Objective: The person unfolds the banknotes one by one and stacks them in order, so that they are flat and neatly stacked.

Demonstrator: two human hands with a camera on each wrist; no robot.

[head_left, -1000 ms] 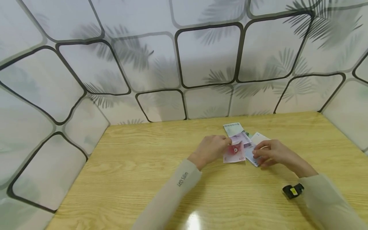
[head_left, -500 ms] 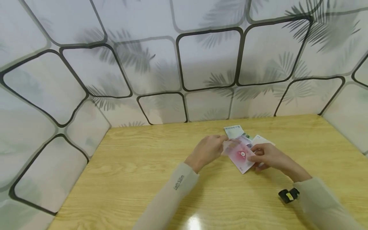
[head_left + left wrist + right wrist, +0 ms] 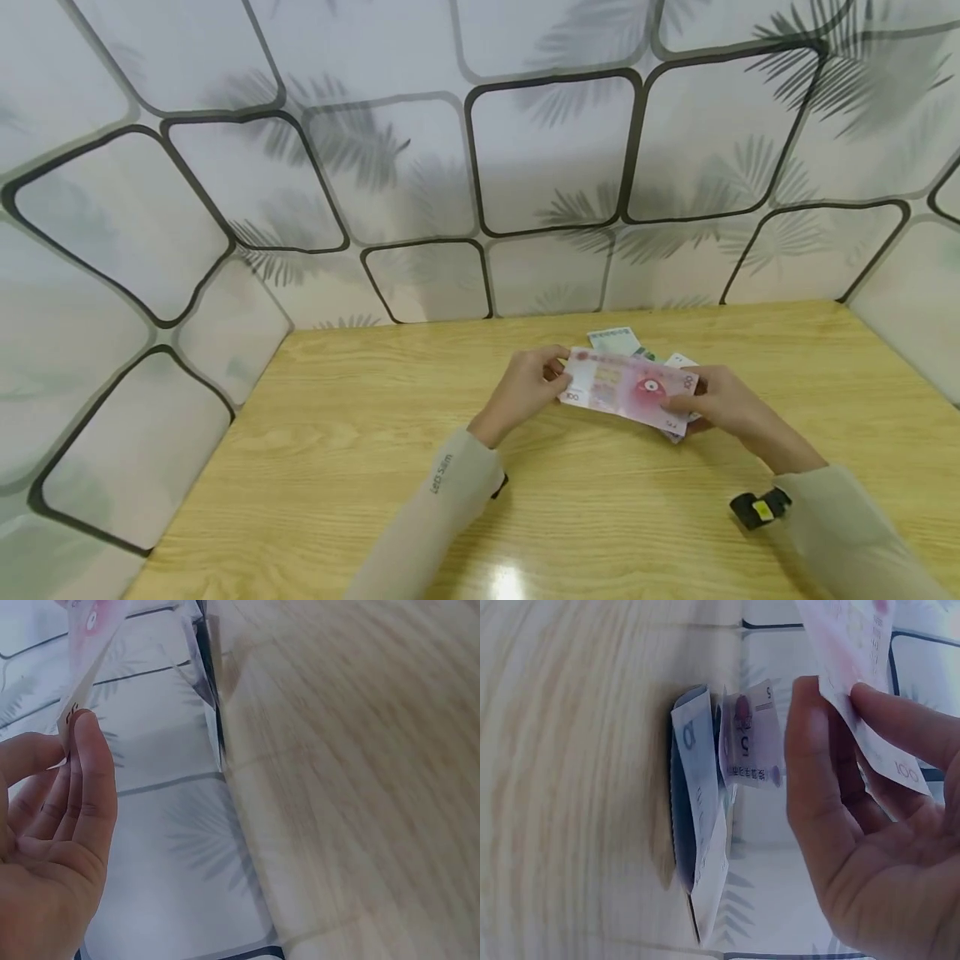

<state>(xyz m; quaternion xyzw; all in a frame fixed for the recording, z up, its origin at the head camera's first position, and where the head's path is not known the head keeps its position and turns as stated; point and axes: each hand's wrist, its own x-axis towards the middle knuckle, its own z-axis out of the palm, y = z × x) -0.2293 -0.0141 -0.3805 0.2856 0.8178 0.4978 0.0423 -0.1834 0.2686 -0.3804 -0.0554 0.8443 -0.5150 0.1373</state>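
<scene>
A pink play-money banknote (image 3: pixel 618 383) printed with 100 is stretched between both hands, raised over the other notes. My left hand (image 3: pixel 528 385) pinches its left end between thumb and fingers, as the left wrist view shows too. At the other end, my right hand (image 3: pixel 727 408) pinches the note, thumb on the printed face. Behind and below it lie more notes: a pale greenish one (image 3: pixel 613 341) at the back and a white one (image 3: pixel 679 361) near the right fingers. The right wrist view shows a purple note marked 5 (image 3: pixel 751 742) beside a folded bluish note (image 3: pixel 697 787).
The light wooden table (image 3: pixel 337 433) carries the loose notes at its right rear. A patterned curtain-like backdrop (image 3: pixel 547 158) rises at the table's back edge and along the sides. A black device (image 3: pixel 759 508) sits at the right wrist.
The pink banknote, hanging short from my left hand before, is now drawn out flat. My right hand has moved off the pile's notes and taken the banknote's right end.
</scene>
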